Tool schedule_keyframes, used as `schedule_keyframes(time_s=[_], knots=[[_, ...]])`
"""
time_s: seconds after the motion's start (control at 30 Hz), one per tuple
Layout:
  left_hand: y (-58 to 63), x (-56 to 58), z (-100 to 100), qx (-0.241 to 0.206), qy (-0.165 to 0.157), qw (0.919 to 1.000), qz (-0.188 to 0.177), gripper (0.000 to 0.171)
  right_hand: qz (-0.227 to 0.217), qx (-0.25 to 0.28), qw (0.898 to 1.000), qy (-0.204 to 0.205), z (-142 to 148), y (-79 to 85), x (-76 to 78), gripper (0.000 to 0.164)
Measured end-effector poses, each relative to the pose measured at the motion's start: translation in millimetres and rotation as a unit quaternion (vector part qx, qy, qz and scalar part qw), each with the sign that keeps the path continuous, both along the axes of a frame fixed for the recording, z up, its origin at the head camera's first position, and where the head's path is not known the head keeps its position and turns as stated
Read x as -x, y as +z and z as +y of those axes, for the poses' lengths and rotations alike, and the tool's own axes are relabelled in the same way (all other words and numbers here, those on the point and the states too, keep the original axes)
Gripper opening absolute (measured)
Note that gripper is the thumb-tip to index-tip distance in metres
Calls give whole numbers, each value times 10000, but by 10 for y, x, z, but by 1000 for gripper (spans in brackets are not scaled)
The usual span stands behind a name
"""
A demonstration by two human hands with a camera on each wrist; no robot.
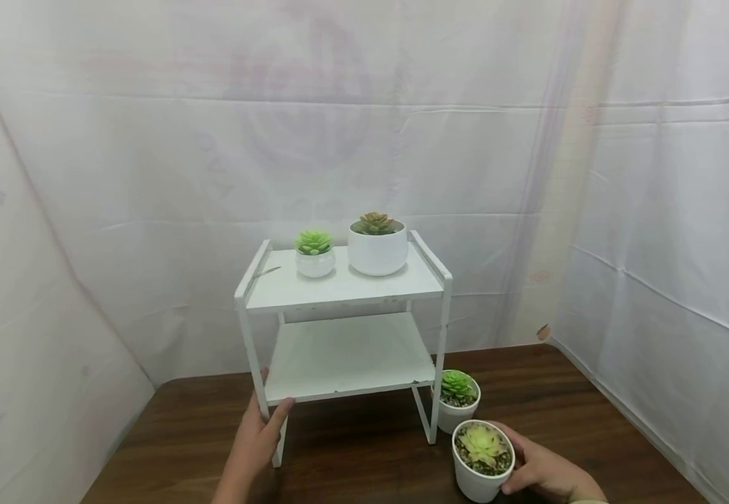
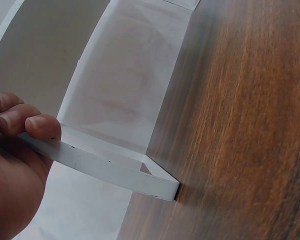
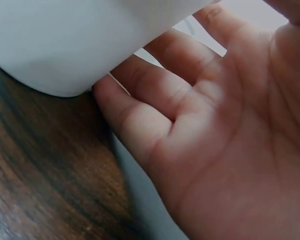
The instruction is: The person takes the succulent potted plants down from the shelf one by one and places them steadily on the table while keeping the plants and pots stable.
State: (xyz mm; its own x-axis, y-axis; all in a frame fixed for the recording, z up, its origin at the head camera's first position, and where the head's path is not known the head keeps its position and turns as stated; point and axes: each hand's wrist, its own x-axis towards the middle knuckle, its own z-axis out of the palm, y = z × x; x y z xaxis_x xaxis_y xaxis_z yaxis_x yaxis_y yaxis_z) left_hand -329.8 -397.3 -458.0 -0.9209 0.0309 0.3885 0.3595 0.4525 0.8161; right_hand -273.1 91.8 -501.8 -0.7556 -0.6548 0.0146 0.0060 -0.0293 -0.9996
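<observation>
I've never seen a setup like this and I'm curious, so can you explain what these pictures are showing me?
There is no machine here, just a person's two bare hands. The wide picture comes from a camera worn on the head, looking forward and down; the other two come from cameras on the left and right wrists. The scene is a brown table with a white two-level stand. On its top sit a small potted plant and a larger one. The left hand grips the stand near its lower shelf. The right hand holds a white pot with a plant. Another potted plant is beside the stand.
</observation>
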Motion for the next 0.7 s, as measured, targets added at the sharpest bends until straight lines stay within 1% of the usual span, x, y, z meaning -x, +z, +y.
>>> schedule_keyframes(time_s=[0.17,0.43,0.63,0.7], knots=[[9,-7,6,-44,-68,10000,24,80,-23,9,10000,-34,12,-8,-10,82],[16,8,4,10,97,9999,-133,82,3,88,10000,-11,10,10,-5,84],[-9,24,-4,13,81,9999,-68,81,37,-32,10000,-40,13,37,-9,88],[-16,25,-2,31,69,10000,-43,81,100,-45,9999,39,28,40,-17,85]])
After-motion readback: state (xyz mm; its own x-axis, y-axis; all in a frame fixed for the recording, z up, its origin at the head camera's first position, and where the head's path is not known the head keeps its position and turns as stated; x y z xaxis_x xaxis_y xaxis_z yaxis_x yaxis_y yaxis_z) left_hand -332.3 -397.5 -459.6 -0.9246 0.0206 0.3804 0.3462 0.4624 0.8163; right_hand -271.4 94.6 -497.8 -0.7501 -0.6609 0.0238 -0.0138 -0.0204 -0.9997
